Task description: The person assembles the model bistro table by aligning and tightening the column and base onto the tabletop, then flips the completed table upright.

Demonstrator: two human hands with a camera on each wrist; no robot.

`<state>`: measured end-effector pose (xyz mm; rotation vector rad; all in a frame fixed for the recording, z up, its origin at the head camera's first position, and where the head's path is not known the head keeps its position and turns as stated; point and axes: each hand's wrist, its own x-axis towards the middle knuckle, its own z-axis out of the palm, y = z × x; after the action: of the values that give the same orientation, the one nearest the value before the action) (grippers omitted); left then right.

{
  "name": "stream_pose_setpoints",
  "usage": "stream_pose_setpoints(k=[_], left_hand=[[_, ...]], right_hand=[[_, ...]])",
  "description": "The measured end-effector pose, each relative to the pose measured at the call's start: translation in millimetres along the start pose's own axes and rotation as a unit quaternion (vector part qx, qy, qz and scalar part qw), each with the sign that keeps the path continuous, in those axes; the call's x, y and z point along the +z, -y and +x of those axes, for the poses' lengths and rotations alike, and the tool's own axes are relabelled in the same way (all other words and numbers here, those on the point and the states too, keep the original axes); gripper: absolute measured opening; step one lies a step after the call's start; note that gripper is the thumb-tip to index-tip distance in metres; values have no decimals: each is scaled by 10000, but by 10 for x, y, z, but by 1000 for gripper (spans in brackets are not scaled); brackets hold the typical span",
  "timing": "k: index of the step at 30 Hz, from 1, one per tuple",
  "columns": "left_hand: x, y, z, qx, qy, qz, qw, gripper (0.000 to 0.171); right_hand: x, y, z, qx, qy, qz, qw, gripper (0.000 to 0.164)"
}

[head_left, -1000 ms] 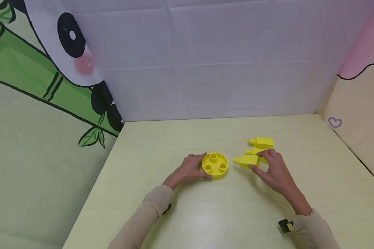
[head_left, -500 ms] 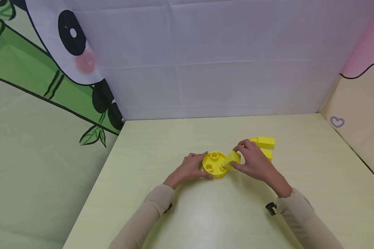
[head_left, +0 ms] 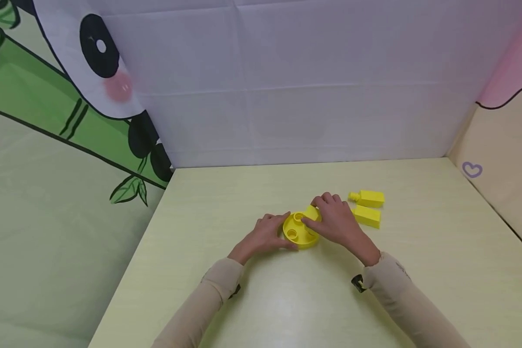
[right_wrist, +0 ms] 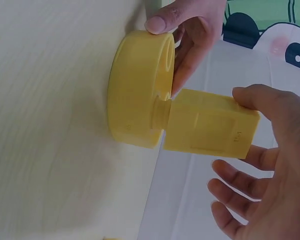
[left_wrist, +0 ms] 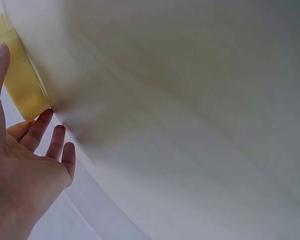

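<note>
A round yellow base (head_left: 297, 238) with raised ring sockets lies on the table. My left hand (head_left: 264, 235) grips its left side, thumb at the near rim and fingers at the far rim. In the left wrist view the base (left_wrist: 26, 82) shows edge-on beside that hand's thumb. My right hand (head_left: 338, 221) pinches a yellow rectangular block with a narrow neck (right_wrist: 210, 125) by its wide end, thumb against fingers. The block stands upright over the base, its neck right at a socket on the right side. The other right fingers are loosely bent, off the block.
Two more yellow necked blocks lie right of the base: one farther back (head_left: 371, 198), one nearer (head_left: 367, 217) and partly behind the right hand. The pale table (head_left: 269, 309) ends at a white cloth backdrop (head_left: 287, 125).
My right hand has carried the block leftward from beside the other blocks to the base and turned it from lying flat to upright. The left hand has stayed on the base.
</note>
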<state>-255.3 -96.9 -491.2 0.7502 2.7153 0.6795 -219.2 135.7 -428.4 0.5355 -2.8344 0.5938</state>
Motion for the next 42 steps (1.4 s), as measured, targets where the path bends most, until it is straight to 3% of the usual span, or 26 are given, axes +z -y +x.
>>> stream_pose_setpoints(k=[6, 11, 15, 24, 31, 37, 42], left_hand=[[1, 2, -5, 62, -43, -44, 10000, 103], [14, -1, -8, 76, -28, -26, 10000, 103], [22, -3, -11, 20, -15, -54, 10000, 104], [28, 3, -33, -2, 2, -70, 10000, 103], [17, 6, -33, -20, 5, -47, 10000, 103], [6, 17, -25, -3, 3, -37, 10000, 103], [-1, 17, -21, -45, 31, -56, 10000, 103]], right_hand=[[36, 33, 38, 335, 131, 3, 9994, 54], [22, -90, 0, -280, 440, 721, 9960, 59], [20, -194, -12, -581, 514, 1074, 9912, 51], [-17, -170, -32, 377, 370, 290, 9982, 61], [-91, -163, -56, 121, 247, 379, 9989, 44], [-131, -145, -77, 449, 213, 55, 9988, 49], [-186, -184, -114, -97, 410, 288, 9987, 52]])
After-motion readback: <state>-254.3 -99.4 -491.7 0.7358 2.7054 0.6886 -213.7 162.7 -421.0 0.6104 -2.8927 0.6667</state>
